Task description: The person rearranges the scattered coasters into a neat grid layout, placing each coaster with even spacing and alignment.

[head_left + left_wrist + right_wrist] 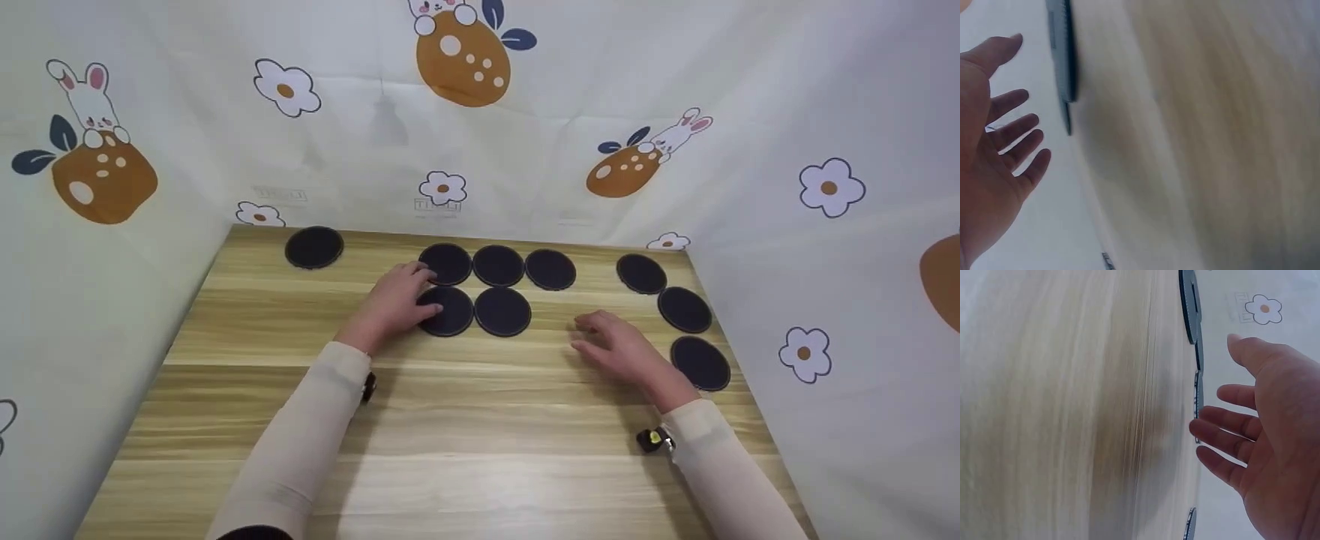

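Disc cluster [502, 310]: Made up of five flat, round, dark discs, lying on the wood-grain table [480, 450] in two close rows, three at the back and two in front of the left and middle ones.
Left hand [391, 304]: Reaching over the left end of the cluster, with thumb over its front row and fingers over its back row; empty, with fingers loosely spread. Cannot tell of any contact with the discs below.
Right hand [622, 349]: Placed to the right of the cluster, slightly forward of its front row; empty, with thumb and fingers apart and softly bent.
Both hands: Well apart, with the cluster's right part between.
Disc trio [684, 310]: Set well to the right of the cluster, in a bent line running from level with its back row to forward of its front row.
Lone disc [314, 248]: Lying well to the left of the cluster, slightly farther back.
Fabric backdrop [360, 135]: Rising behind the cluster and on both sides, printed with rabbits, orange-brown fruit and white flowers.
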`<move>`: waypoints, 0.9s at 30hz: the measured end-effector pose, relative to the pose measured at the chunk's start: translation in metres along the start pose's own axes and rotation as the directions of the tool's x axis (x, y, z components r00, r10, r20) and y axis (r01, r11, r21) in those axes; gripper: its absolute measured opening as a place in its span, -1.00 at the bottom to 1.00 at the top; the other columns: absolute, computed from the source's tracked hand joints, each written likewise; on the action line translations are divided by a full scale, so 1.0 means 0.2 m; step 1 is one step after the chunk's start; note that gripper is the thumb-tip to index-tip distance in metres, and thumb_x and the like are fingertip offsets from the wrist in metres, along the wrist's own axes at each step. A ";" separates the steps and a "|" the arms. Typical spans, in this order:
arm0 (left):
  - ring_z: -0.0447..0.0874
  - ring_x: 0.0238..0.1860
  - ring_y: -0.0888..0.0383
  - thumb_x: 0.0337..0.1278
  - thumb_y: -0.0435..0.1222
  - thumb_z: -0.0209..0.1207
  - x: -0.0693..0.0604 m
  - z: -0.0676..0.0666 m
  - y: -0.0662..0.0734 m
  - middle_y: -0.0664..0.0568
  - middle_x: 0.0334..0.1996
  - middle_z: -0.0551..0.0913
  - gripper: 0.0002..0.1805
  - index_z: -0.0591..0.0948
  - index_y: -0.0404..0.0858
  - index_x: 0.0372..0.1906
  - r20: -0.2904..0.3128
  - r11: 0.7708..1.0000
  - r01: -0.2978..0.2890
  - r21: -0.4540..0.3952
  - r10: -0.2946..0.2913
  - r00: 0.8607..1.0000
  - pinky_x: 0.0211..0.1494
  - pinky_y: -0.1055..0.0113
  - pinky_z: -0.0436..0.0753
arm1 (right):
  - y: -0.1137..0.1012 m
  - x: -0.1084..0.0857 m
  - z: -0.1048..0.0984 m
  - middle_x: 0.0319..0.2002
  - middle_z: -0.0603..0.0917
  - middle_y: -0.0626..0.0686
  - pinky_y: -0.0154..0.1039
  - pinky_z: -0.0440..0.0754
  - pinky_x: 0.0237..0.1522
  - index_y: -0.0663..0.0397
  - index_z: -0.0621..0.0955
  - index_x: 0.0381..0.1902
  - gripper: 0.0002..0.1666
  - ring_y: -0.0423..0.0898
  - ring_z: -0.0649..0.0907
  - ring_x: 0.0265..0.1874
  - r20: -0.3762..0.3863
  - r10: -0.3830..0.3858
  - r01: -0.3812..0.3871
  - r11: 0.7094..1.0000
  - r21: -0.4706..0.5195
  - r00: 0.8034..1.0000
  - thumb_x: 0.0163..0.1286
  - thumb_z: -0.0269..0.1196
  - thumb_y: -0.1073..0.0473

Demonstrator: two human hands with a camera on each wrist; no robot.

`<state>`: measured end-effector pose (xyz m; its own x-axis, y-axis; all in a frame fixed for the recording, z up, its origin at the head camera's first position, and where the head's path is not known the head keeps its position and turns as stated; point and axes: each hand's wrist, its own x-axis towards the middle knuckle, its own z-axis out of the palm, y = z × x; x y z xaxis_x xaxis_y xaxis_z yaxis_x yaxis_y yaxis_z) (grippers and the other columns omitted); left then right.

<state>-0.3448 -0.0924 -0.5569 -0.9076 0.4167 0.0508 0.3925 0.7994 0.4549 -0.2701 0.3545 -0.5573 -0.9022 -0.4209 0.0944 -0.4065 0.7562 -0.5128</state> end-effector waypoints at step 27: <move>-0.08 0.74 -0.45 0.30 0.40 0.28 0.08 0.01 -0.06 -0.16 0.81 0.01 0.19 0.15 -0.13 0.81 0.209 0.985 0.057 0.160 -0.090 0.974 0.65 -0.53 0.04 | -0.05 -0.04 0.01 0.16 0.79 0.18 0.17 0.73 0.24 0.30 0.68 0.33 -0.49 0.15 0.76 0.07 0.022 0.012 -0.015 0.994 0.111 1.000 0.60 0.43 0.08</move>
<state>-0.3628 -0.0942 -0.5638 -0.8880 0.4243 -0.1775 0.3592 0.8808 0.3084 -0.2582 0.3508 -0.5545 -0.9036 -0.4227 0.0692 -0.3747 0.7018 -0.6058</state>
